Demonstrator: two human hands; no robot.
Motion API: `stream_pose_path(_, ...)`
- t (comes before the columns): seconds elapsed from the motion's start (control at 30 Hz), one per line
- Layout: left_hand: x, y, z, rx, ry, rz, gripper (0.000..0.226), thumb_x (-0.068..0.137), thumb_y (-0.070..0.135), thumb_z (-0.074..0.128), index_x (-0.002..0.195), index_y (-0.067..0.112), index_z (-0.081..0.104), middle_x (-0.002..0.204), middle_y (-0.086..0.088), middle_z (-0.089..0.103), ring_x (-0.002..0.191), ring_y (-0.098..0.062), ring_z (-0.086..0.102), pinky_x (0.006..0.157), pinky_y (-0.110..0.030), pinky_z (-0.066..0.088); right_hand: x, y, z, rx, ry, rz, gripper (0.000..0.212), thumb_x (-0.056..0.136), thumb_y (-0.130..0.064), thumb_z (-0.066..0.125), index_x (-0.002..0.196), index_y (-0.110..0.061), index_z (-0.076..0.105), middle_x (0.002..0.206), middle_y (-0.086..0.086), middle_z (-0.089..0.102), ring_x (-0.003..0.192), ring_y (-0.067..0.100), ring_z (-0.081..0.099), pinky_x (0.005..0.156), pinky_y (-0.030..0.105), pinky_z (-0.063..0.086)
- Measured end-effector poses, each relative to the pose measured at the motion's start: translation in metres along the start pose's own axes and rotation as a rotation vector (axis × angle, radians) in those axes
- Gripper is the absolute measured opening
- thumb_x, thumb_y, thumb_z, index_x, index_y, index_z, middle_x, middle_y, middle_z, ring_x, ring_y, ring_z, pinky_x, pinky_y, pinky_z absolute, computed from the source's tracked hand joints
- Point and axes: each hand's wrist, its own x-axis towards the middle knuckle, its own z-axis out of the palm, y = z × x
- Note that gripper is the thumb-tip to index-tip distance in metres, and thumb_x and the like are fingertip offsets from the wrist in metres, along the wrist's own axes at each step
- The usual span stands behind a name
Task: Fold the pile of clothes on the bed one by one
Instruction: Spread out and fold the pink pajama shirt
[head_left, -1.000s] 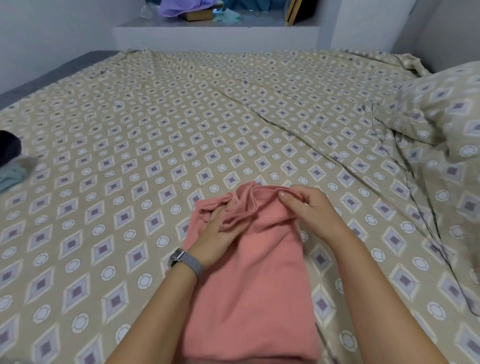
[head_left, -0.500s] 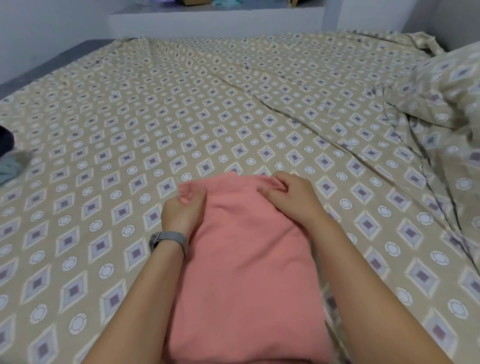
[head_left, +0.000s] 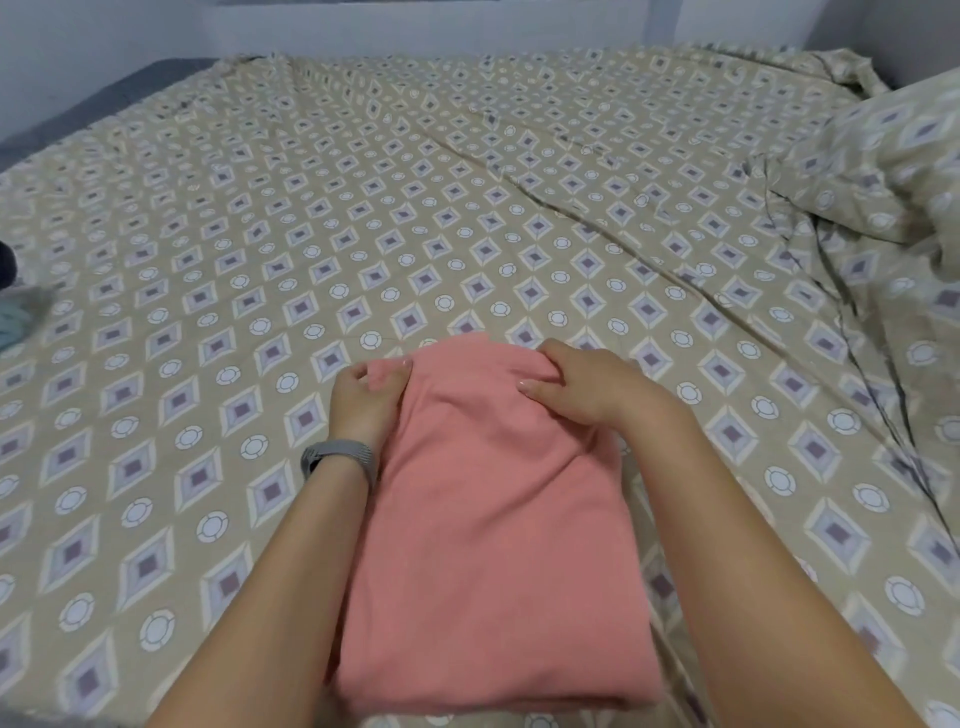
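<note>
While both hands work at its far edge, a salmon-pink knit garment (head_left: 488, 545), folded into a long rectangle, lies flat on the near part of the bed, running from the bottom of the view up between the two forearms. The left hand (head_left: 366, 397) grasps the far left corner of the pink garment, its fingers curled round the cloth edge with the thumb on top. The right hand (head_left: 582, 384) grasps the far right corner, fingers bent over the bunched fold and the thumb pressed onto the upper surface. A grey mesh wristband (head_left: 340, 460) circles the left wrist, just beside the garment's left edge. The beige bedsheet printed with lilac diamonds and white rings (head_left: 363, 208) covers the bed around the garment. A pillow in the same printed fabric (head_left: 893, 156) sits at the far right, well apart from the hands. At the left border, dark and pale teal cloth (head_left: 15, 306) is partly visible and blurred.
</note>
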Motion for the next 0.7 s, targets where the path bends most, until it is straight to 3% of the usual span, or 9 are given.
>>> stream_pose_path(0.1,0.002,-0.002,-0.002,0.223,0.147,0.002,0.054,0.082,0.057,0.063,0.107,0.01,0.056,0.104,-0.004,0.065,0.096,-0.023,0.06,0.083,-0.03,0.045,-0.002,0.0,-0.003,0.269,0.103,-0.094,0.036,0.088,-0.049,0.063,0.114,-0.026,0.055,0.1,-0.007,0.062,0.099,0.019,0.055,0.09,0.035,0.042)
stream_pose_path(0.17,0.002,-0.001,-0.004,0.34,0.079,0.009,0.072,0.079,0.068,0.054,0.117,0.007,0.056,0.112,-0.008,0.064,0.102,-0.029,0.06,0.087,-0.034,0.046,-0.003,0.002,-0.005,0.639,0.122,-0.083,0.027,0.085,-0.043,0.07,0.103,-0.026,0.06,0.092,-0.009,0.063,0.086,0.014,0.059,0.075,0.028,0.047)
stream_pose_path(0.27,0.0,-0.002,-0.004,0.408,-0.072,0.077,0.061,0.083,0.052,0.062,0.126,0.01,0.052,0.121,-0.007,0.06,0.108,-0.027,0.057,0.091,-0.034,0.046,0.002,0.003,0.006,1.022,0.263,0.015,0.024,0.079,-0.026,0.08,0.093,-0.032,0.062,0.099,-0.003,0.062,0.082,0.015,0.059,0.067,0.024,0.05)
stream_pose_path(0.37,0.001,-0.007,-0.006,0.423,-0.041,0.207,0.038,0.09,0.026,0.064,0.124,0.009,0.056,0.112,-0.01,0.065,0.093,-0.02,0.056,0.079,-0.024,0.038,0.012,0.006,0.022,0.803,0.454,0.099,0.022,0.078,-0.023,0.079,0.088,-0.034,0.062,0.105,-0.008,0.062,0.092,0.013,0.056,0.091,0.036,0.049)
stream_pose_path(0.43,0.0,-0.009,-0.008,0.386,0.018,0.214,0.031,0.092,0.021,0.063,0.12,0.009,0.06,0.105,-0.01,0.067,0.091,-0.019,0.057,0.078,-0.021,0.036,0.013,0.005,0.027,0.642,0.561,0.128,0.02,0.083,-0.025,0.074,0.093,-0.035,0.06,0.11,-0.006,0.059,0.091,0.011,0.055,0.098,0.039,0.043)
stream_pose_path(0.53,-0.003,-0.006,-0.012,0.365,0.068,0.157,0.028,0.095,0.036,0.055,0.105,0.012,0.065,0.096,-0.008,0.067,0.092,-0.023,0.061,0.08,-0.028,0.043,0.009,-0.004,0.029,0.406,0.721,0.129,0.026,0.086,-0.027,0.068,0.11,-0.034,0.059,0.109,-0.005,0.046,0.104,0.018,0.052,0.098,0.039,0.032)
stream_pose_path(0.6,-0.007,0.003,-0.02,0.348,-0.015,0.058,0.041,0.091,0.056,0.052,0.084,0.016,0.056,0.079,-0.005,0.061,0.073,-0.025,0.056,0.068,-0.034,0.048,0.002,-0.016,0.02,0.293,0.823,0.071,0.038,0.084,-0.035,0.068,0.121,-0.035,0.058,0.12,-0.005,0.048,0.121,0.021,0.042,0.096,0.038,0.027)
stream_pose_path(0.63,-0.011,0.008,-0.024,0.345,-0.103,-0.006,0.048,0.085,0.063,0.055,0.08,0.016,0.049,0.073,-0.004,0.055,0.065,-0.023,0.052,0.058,-0.031,0.044,-0.002,-0.022,0.014,0.27,0.805,0.006,0.044,0.082,-0.041,0.068,0.125,-0.038,0.056,0.127,-0.007,0.049,0.127,0.02,0.037,0.098,0.039,0.025)
stream_pose_path(0.7,-0.019,0.011,-0.027,0.429,-0.27,-0.042,0.051,0.076,0.064,0.067,0.081,0.016,0.051,0.075,0.001,0.057,0.064,-0.018,0.054,0.052,-0.024,0.039,-0.007,-0.032,0.007,0.158,0.504,-0.149,0.057,0.081,-0.057,0.061,0.135,-0.042,0.047,0.142,-0.013,0.044,0.139,0.016,0.028,0.108,0.045,0.017)
